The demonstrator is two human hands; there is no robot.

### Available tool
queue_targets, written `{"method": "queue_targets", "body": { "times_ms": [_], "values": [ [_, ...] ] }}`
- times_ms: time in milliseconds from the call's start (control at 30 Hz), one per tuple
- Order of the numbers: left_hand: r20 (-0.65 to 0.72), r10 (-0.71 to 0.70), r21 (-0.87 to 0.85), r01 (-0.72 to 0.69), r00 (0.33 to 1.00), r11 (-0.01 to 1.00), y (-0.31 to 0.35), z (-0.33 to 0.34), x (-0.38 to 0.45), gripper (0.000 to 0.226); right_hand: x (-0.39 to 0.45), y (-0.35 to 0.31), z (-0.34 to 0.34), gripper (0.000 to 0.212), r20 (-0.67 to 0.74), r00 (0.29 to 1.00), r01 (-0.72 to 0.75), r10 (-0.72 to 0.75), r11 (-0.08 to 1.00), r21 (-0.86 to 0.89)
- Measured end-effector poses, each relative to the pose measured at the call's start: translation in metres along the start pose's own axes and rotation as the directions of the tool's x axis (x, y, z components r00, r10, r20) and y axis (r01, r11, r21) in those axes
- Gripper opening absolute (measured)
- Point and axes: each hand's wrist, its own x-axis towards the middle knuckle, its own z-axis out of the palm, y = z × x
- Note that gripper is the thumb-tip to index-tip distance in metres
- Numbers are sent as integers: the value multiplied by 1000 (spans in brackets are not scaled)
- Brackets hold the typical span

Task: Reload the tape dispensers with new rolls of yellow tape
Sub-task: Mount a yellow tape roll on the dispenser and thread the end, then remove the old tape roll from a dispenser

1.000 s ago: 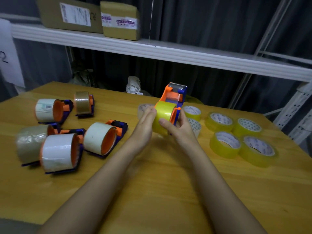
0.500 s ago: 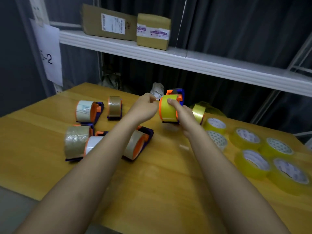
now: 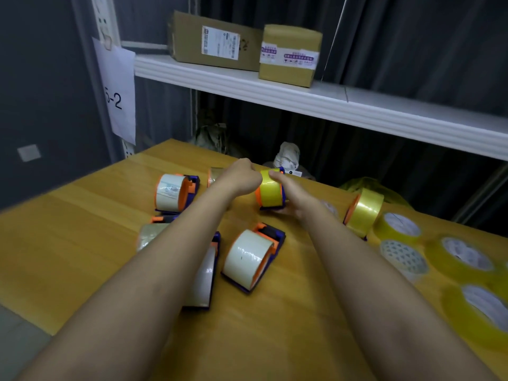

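A blue and orange tape dispenser with a yellow roll [image 3: 270,191] is held just above the far middle of the wooden table [image 3: 82,232]. My right hand [image 3: 288,192] grips it from the right, thumb on top of the roll. My left hand [image 3: 242,176] is curled against the dispenser's left side; what its fingers hold is hidden. A second dispenser with yellow tape [image 3: 364,213] stands to the right. Several loose yellow rolls [image 3: 400,225] lie flat at the right.
Several dispensers with white or clear rolls lie left and centre, one nearest [image 3: 251,257], another far left [image 3: 173,192]. A white shelf [image 3: 302,101] with two cardboard boxes [image 3: 288,55] overhangs the table's far edge. A paper sign [image 3: 116,90] hangs on the left.
The camera has swung left and drawn closer. Both hands have carried the yellow-roll dispenser toward the far side of the table and lower.
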Motion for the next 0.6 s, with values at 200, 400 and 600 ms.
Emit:
{"method": "queue_targets", "body": {
  "times_ms": [200, 400, 600],
  "values": [
    [41, -11, 8, 10, 999, 1000, -10, 2, 10, 10, 5, 2, -5, 64, -112, 949, 182, -295, 800, -572],
    [99, -22, 48, 17, 995, 999, -9, 10, 0, 20, -10, -2, -10, 49, 13, 798, 118, -602, 136, -984],
    [279, -47, 279, -34, 959, 960, -6, 9, -22, 47, -42, 7, -13, 33, 238, 677, 361, -696, 32, -932]
  ]
}}
